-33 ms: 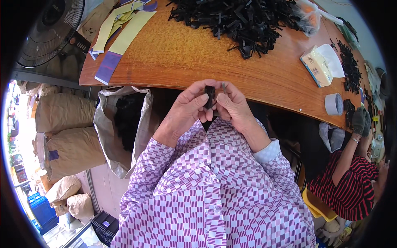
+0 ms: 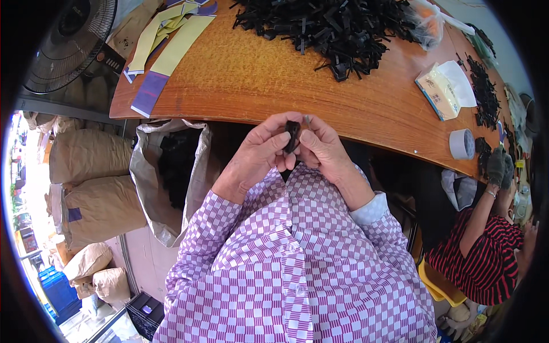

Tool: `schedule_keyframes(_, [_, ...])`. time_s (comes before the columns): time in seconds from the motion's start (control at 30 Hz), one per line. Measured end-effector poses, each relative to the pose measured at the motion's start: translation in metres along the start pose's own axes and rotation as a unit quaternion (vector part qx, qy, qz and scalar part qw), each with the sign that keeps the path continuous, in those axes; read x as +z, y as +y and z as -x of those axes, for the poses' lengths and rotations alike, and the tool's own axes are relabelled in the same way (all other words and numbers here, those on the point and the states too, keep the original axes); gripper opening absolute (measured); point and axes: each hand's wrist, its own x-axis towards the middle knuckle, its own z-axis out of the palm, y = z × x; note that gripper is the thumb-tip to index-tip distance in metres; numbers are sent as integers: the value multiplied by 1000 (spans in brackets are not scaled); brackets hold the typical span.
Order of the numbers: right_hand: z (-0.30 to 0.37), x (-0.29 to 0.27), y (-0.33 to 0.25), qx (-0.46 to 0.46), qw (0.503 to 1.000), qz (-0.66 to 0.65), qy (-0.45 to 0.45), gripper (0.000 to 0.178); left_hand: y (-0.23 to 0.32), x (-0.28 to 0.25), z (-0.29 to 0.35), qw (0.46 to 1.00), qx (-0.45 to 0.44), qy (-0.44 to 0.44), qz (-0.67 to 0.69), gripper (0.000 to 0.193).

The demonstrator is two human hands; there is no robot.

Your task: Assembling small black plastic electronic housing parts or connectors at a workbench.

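In front of my chest, at the table's near edge, both hands meet around a small black plastic part (image 2: pixel 291 136). My left hand (image 2: pixel 264 143) grips it between thumb and fingers. Close beside it my right hand (image 2: pixel 325 146) is closed, thumb against the fingers. A thin grey tip (image 2: pixel 307 120) sticks up from between the right fingers; the rest of that tool is hidden, so its kind is unclear. Farther back on the table lies a large heap of similar black plastic parts (image 2: pixel 343 40).
The wooden table (image 2: pixel 246 80) carries yellow and purple strips (image 2: pixel 177 48), a tissue pack (image 2: pixel 443 94) and a tape roll (image 2: pixel 461 144). An open white sack (image 2: pixel 150 188) with black contents stands at left, by brown sacks (image 2: pixel 94 154). At right a gloved co-worker (image 2: pixel 483 251) sits.
The black plastic part has tilted slightly in my left fingers. My hands otherwise stay where they were.
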Motion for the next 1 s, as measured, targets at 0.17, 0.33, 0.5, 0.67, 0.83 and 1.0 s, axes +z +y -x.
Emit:
schedule_keyframes(0.17, [1, -1, -6, 36, 998, 47, -10, 26, -1, -2, 1, 997, -46, -59, -8, 36])
schedule_keyframes(0.33, [-1, 4, -3, -28, 996, 76, 28, 26, 2, 9, 0, 971, 5, -39, -234, 37])
schedule_keyframes(0.5, [3, 8, -6, -18, 981, 183, 52, 28, -5, 13, 2, 899, 67, 1, -432, 39])
schedule_keyframes(0.67, [9, 23, 1, -52, 977, 197, 68, 36, -6, 12, 3, 876, 110, 74, -464, 39])
schedule_keyframes(0.83, [5, 27, 7, -23, 977, 200, 72, 36, -14, 10, 0, 855, 185, 86, -477, 39])
schedule_keyframes(1.0, [2, 21, 12, -22, 981, 178, 70, 34, -16, 12, -1, 848, 193, 99, -484, 38])
